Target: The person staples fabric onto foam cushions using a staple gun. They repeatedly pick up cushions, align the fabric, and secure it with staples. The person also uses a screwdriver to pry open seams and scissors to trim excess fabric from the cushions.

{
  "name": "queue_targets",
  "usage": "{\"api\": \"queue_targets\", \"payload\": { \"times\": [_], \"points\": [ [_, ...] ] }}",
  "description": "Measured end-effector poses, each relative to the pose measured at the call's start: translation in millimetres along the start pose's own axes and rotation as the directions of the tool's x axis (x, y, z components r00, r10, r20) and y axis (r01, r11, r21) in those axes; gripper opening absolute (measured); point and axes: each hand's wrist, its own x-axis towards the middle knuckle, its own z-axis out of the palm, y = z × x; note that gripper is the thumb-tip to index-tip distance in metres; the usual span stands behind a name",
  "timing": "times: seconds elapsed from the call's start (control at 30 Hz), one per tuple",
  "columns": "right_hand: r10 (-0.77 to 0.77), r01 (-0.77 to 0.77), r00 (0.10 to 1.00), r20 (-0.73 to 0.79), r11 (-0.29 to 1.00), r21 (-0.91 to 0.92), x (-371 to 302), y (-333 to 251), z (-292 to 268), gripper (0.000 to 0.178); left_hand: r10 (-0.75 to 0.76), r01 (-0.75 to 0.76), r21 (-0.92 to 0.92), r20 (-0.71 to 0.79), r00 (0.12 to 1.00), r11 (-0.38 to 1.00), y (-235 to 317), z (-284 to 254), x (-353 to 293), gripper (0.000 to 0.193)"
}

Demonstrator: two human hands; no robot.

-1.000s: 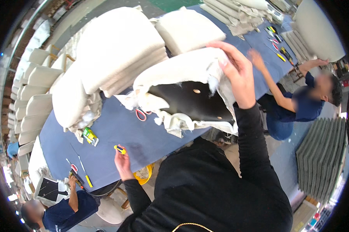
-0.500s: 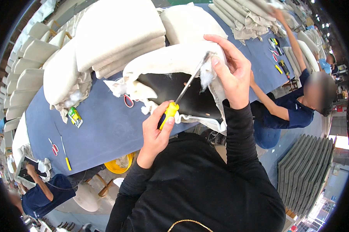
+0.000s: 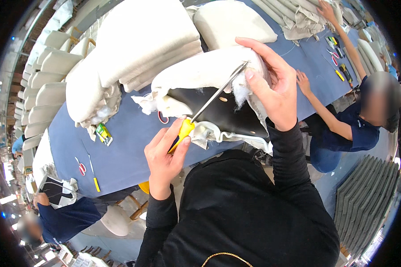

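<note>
My left hand (image 3: 165,153) is closed round the yellow handle of a screwdriver-like tool (image 3: 209,103) with a long metal shaft. Its far end lies by the upper right corner of a cream upholstered cushion (image 3: 196,69). The cushion has a dark board (image 3: 236,111) on the side toward me, with loose fabric and a white cord (image 3: 236,137) along its near edge. White stuffing (image 3: 241,91) sticks out next to the tool's shaft. My right hand (image 3: 274,84) grips that corner, thumb on the near side and fingers over the far side.
Stacked cream cushions (image 3: 149,40) stand behind on the blue table (image 3: 129,153). To the left lie red scissors (image 3: 81,168), a yellow-handled tool (image 3: 95,175) and a small green-yellow box (image 3: 104,134). A co-worker (image 3: 342,120) works at right, another (image 3: 67,218) at lower left.
The tool's handle has drawn back to the lower left with my left hand, and more of its shaft shows. My right hand keeps its hold on the cushion corner.
</note>
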Motion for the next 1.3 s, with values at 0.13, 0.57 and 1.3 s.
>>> {"api": "queue_targets", "payload": {
  "times": [0.13,0.57,1.3],
  "points": [
    [-0.030,0.030,1.000,-0.005,1.000,-0.004,3.8,5.3,8.2,0.047,0.065,-0.067,-0.010,-0.141,0.988,0.998,-24.3,29.1,-7.2,0.040],
    [-0.024,0.024,1.000,0.012,0.999,-0.045,23.9,4.7,15.4,0.040,-0.199,0.243,-0.768,0.153,0.968,0.592,-51.0,105.8,-22.4,0.048],
    [-0.096,0.114,0.992,0.083,0.963,-0.245,22.7,-12.7,37.9,0.044,0.331,0.647,-0.511,0.578,0.746,-0.565,-94.0,91.2,-19.7,0.059]
  ]
}}
